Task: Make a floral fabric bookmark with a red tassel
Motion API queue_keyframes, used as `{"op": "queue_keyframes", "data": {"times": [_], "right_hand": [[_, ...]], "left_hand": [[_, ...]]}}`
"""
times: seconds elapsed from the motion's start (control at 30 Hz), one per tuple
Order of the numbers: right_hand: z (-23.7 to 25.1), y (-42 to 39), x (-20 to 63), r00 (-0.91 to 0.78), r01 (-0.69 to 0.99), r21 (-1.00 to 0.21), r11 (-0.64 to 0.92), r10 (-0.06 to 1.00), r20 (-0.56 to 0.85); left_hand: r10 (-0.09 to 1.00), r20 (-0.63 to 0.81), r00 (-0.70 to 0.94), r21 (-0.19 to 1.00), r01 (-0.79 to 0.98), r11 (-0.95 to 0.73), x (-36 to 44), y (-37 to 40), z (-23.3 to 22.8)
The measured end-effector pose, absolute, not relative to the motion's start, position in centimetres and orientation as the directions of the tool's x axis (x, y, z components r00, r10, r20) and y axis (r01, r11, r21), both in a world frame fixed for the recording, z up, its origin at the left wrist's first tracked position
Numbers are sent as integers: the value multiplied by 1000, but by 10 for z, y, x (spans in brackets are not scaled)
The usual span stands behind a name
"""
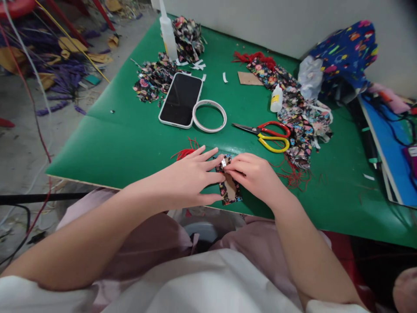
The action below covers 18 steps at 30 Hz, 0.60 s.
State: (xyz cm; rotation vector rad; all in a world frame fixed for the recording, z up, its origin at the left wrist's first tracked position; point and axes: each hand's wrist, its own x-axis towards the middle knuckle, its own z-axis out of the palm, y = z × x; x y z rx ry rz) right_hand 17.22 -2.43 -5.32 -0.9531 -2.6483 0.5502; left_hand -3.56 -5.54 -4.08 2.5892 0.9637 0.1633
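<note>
A small rectangular piece of brown card edged with dark floral fabric (pixel 231 188) lies near the table's front edge. My left hand (pixel 192 178) rests on its left side, fingers spread and open. From the right, my right hand (pixel 252 174) is closed in a pinch over the card's upper part, at a small shiny whitish strip (pixel 223 162). Its fingertips partly cover the strip. Red tassel threads (pixel 185 153) stick out behind my left hand. Scissors (pixel 269 134) with one red and one yellow handle lie beyond my right hand.
On the green table (pixel 107 143) are a phone (pixel 181 100), a tape roll (pixel 223 115), a small glue bottle (pixel 276 99) and a tall squeeze bottle (pixel 167 37). Floral fabric pieces (pixel 295 126) are heaped to the right and back left. A blue folder (pixel 387 148) lies far right.
</note>
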Motion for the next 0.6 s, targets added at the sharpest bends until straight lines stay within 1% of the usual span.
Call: {"op": "queue_keyframes", "data": {"times": [0.17, 0.33, 0.6], "right_hand": [[-53, -24, 172, -720, 562, -484, 670, 685, 111], [-53, -23, 172, -695, 580, -497, 645, 710, 109], [-55, -21, 172, -685, 572, -527, 628, 719, 114]], "left_hand": [[654, -21, 756, 394, 608, -690, -36, -55, -41], [649, -35, 760, 376, 611, -696, -36, -55, -40], [654, -18, 756, 395, 607, -690, -36, -55, -41]]}}
